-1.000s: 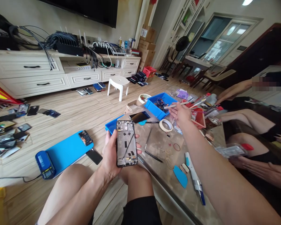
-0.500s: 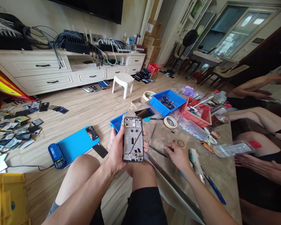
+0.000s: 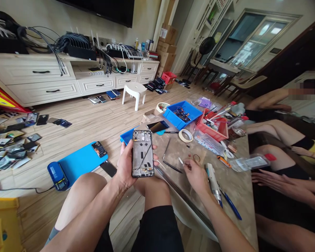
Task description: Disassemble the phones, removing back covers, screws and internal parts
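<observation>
Standing nearly upright in the view, a stripped phone frame (image 3: pixel 143 154) is held with its long axis running away from the person, the top end pointing toward the blue trays and the open inner side turned up to the camera. It is kept above the knees, just off the near edge of the table (image 3: pixel 241 189). The frame is clasped by the left hand (image 3: pixel 126 166) from below and behind, the thumb laid along the left edge and the fingertips wrapped round the right edge; the forearm rises from the lower left. The right hand (image 3: pixel 196 175) is rested low on the table, palm down, and a small white-tipped stick (image 3: pixel 181 161) is pinched between thumb and forefinger, its tip pointed toward the frame. Black tweezers (image 3: pixel 172 167) lie just beside that tip. A grey-and-white tool (image 3: pixel 213 182) and a blue pen (image 3: pixel 232 206) lie close to the right wrist. Another person's hand (image 3: pixel 271 178) is spread near the table's far right edge.
</observation>
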Demonstrator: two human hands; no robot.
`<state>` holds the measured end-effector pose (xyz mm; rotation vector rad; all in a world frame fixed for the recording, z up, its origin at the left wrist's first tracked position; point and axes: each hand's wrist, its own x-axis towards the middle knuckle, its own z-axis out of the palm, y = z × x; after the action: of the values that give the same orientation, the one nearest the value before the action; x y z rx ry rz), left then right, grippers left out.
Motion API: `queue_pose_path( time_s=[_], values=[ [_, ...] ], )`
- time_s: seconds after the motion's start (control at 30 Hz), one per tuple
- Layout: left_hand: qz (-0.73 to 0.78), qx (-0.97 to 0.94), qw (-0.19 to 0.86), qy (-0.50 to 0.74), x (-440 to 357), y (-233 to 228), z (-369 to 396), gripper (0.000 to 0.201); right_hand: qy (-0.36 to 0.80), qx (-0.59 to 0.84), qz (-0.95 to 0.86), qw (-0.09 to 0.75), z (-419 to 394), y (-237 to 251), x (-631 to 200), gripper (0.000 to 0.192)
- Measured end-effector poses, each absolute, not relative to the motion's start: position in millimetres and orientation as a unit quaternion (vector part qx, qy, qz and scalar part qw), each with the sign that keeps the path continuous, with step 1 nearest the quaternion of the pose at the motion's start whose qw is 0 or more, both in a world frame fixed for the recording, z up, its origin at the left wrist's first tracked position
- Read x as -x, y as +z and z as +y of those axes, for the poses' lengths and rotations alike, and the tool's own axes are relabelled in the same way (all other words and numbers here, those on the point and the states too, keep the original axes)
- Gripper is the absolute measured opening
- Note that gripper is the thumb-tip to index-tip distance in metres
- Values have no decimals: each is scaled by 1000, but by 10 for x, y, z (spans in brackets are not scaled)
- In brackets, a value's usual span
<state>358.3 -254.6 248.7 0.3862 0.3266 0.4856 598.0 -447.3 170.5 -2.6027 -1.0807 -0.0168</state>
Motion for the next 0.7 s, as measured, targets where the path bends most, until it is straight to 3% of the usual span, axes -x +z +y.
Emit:
queue_pose_path(
  time_s=[0.4, 0.7],
  values=[
    [185, -211, 920, 274, -3569, 2450, -2450, 49, 104, 886, -438, 108, -4234, 1823, -5638, 22],
    [214, -237, 904, 286, -3582, 2500, -2459, 49, 76, 924, -372, 44, -4276, 1897, -5649, 24]
  ],
)
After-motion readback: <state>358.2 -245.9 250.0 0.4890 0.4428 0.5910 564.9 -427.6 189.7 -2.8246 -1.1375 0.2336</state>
